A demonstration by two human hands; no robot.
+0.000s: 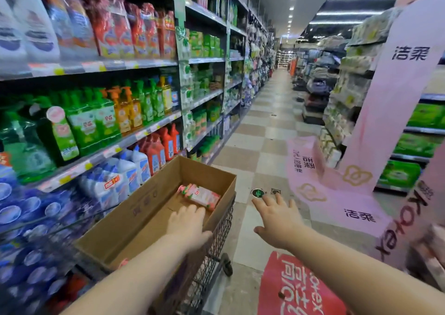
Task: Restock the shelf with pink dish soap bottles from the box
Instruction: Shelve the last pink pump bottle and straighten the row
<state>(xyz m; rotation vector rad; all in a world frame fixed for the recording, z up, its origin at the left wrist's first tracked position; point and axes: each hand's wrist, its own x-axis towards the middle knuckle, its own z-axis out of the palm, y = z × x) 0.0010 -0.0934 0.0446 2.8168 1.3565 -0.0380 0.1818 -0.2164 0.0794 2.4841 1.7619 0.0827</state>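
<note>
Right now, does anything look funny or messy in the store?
Yes. The pink bottles lie flat on their sides in the nearly empty cardboard box, not upright. Also, a red sign and a pink banner spread over the aisle floor where people walk.

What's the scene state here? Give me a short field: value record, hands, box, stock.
setting: shop aisle, shelves both sides
box: open cardboard box sitting in a wire cart
stock in box: pink dish soap bottles lying at the far end, count unclear
left hand: inside box, reaching toward bottles, not gripping yet
right hand: open, empty, over the floor beside the cart
shelf: green and orange pump bottles, red and white bottles below
</note>
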